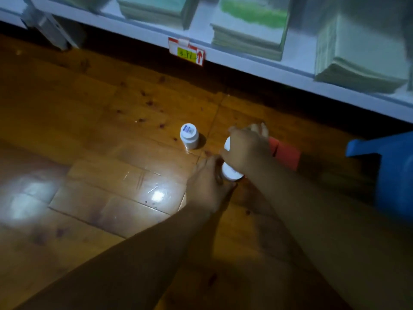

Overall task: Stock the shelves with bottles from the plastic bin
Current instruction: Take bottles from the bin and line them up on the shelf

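So I'm crouching over the wooden floor (93, 121) with both arms reaching down in front of the bottom shelf (257, 66). My left hand (206, 175) is wrapping its fingers round a white bottle (231, 173) and gripping it from the left side, so only the cap end is showing. My right hand (247, 145) is sitting just past it, draped over a second bottle (227, 143), which is peeking out white between my bent forefinger and thumb. It's blurry, but those fingers are curling down round it, not spreading flat. The two hands are almost touching each other.

A third bottle (189, 137) is standing upright on the floor by itself, just left of my right hand, with a small label on its lid. Nobody's touching that one.

The blue plastic bin (393, 175) is sitting on the floor off to my right, partly cut off by the edge of the view. Something red (285, 154) is lying between my right hand and the bin, can't tell what it is.

Stacks of pale green packs (250, 34) are lining the shelf, and a red and yellow price tag (186, 51) is hanging off its front edge
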`<action>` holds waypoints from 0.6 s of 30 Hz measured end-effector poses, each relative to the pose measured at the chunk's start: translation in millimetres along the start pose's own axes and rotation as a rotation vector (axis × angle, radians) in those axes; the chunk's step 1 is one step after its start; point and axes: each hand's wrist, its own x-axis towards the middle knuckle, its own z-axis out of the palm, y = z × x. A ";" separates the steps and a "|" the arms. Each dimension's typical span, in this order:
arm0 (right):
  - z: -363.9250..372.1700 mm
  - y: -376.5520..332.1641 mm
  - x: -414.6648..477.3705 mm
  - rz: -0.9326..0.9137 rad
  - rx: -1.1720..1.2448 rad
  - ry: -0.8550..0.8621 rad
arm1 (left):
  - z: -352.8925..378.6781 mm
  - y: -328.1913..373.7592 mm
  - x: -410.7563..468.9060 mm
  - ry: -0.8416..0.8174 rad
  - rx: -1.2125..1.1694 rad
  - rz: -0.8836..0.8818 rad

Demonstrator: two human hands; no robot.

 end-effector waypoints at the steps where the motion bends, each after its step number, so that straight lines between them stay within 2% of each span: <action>1: 2.5 1.4 1.1 -0.001 0.006 0.046 | 3.2 2.5 3.7 0.031 -0.007 0.011; 5: -9.8 7.3 1.2 -0.012 0.089 0.196 | -2.5 16.5 1.5 0.057 -0.139 0.042; 8: -53.2 3.9 -11.4 -0.044 0.210 0.270 | -40.4 31.6 -6.6 0.064 -0.282 0.065; 13: -171.5 -6.7 -58.8 -0.020 0.765 0.313 | -170.5 104.0 -32.1 0.029 -0.522 0.054; 18: -354.1 -37.8 -154.5 0.122 1.134 0.305 | -344.9 230.4 -81.4 0.064 -0.710 0.079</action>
